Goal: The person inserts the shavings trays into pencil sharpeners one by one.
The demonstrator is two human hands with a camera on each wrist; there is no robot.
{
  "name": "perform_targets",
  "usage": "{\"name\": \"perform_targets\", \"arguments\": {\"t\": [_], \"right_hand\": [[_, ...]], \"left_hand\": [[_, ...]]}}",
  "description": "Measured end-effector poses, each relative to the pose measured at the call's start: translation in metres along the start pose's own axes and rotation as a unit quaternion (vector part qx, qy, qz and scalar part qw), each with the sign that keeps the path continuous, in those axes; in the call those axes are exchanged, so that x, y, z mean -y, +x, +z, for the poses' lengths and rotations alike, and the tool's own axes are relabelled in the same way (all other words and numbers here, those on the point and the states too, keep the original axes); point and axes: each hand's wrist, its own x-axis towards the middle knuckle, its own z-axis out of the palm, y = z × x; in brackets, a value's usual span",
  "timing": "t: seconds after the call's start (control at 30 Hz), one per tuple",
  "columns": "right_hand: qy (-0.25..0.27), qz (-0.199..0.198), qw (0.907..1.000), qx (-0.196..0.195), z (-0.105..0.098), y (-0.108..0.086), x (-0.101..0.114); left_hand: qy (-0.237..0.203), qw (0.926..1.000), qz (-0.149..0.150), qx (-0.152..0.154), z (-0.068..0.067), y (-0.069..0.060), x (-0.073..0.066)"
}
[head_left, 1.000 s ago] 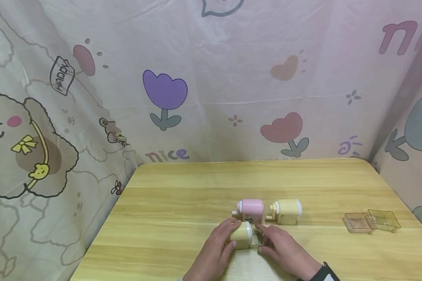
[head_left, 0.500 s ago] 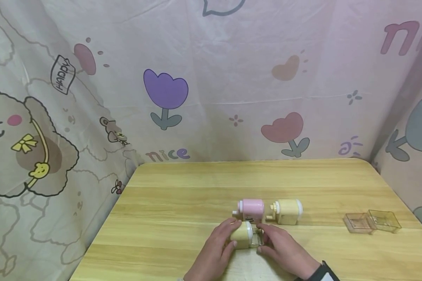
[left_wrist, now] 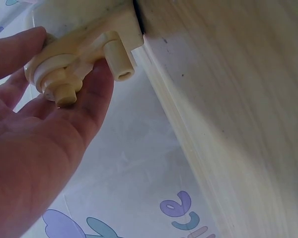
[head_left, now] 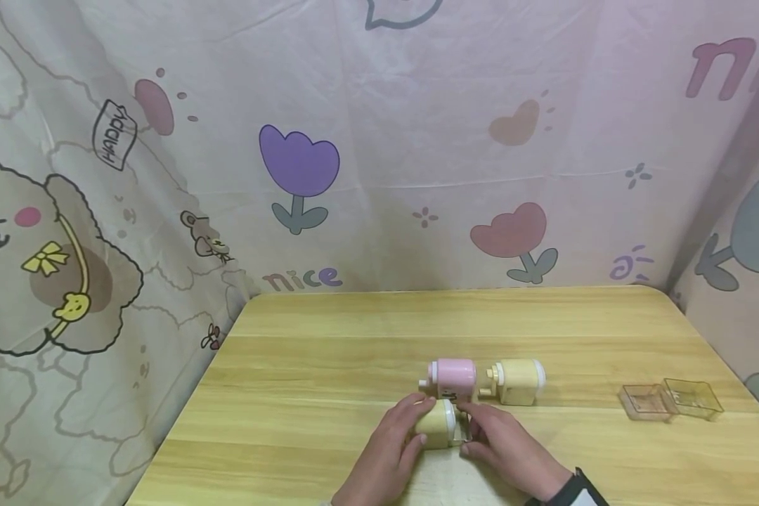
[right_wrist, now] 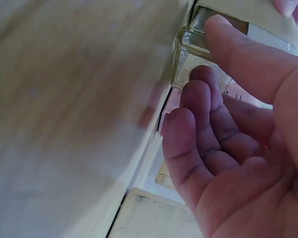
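Right hand (right_wrist: 238,181), thumb on clear drawer (right_wrist: 187,62) of cream casing (right_wrist: 268,17); wooden tabletop (right_wrist: 64,124) left.

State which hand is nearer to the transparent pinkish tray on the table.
Right. The right hand is left of the pinkish tray, at the drawer of the front yellow sharpener; the left hand, farther left, holds that sharpener.

The front sharpener (head_left: 434,426) and its rear twin (head_left: 519,381) are pale yellow and white. The pink sharpener (head_left: 457,377) has white too; purple and red tulips print the pale cloth (head_left: 392,105) beyond the yellow wood-grained desk (head_left: 329,372).
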Motion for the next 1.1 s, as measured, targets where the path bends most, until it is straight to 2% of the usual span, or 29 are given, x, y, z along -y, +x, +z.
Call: {"name": "perform_targets", "arguments": {"t": [0.17, 0.4, 0.67, 0.8, 1.1], "right_hand": [[0.013, 0.013, 0.9998, 0.007, 0.0008, 0.0018, 0.0005], [-0.002, -0.013, 0.9999, 0.003, 0.0027, 0.0047, 0.0019], [0.016, -0.007, 0.9998, 0.001, 0.0046, 0.0057, 0.0011], [-0.001, -0.016, 0.9998, -0.008, 0.0042, 0.0055, 0.0008], [-0.035, -0.030, 0.9988, -0.019, 0.0040, 0.0054, 0.0012]], "left_hand": [[0.003, 1.0000, 0.004, -0.003, 0.0002, -0.0002, 0.0002], [0.008, 0.9999, 0.008, -0.010, 0.0005, -0.0003, 0.0005], [0.013, 0.9998, 0.013, -0.012, 0.0009, -0.0002, -0.0001], [0.015, 0.9997, 0.015, -0.014, 0.0007, 0.0000, 0.0000], [0.005, 1.0000, -0.003, -0.002, 0.0011, 0.0008, 0.0001]]}}
